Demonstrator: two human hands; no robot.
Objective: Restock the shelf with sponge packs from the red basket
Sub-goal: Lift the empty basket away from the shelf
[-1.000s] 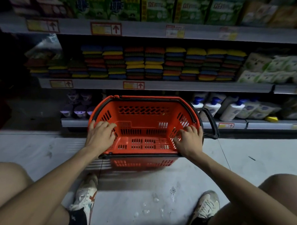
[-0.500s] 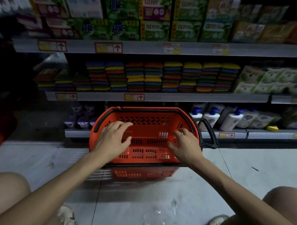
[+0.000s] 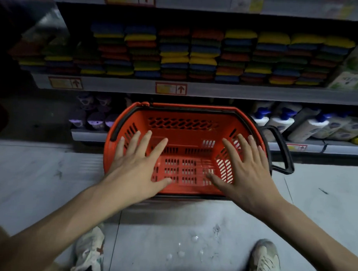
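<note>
The left hand (image 3: 138,171) and right hand (image 3: 247,174) are spread flat, fingers straight, above the basket (image 3: 194,134). Black up-arrows mark the shelf tags (image 3: 171,88); their print is unreadable.

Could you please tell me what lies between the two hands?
In the head view, only the bare slotted floor of the red basket shows between the left hand and the right hand; nothing lies on it.

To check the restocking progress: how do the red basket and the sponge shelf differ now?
The red basket shows no packs; the sponge shelf carries many stacked sponge packs. The red basket stands on the floor; the sponge shelf runs higher, behind it.
</note>
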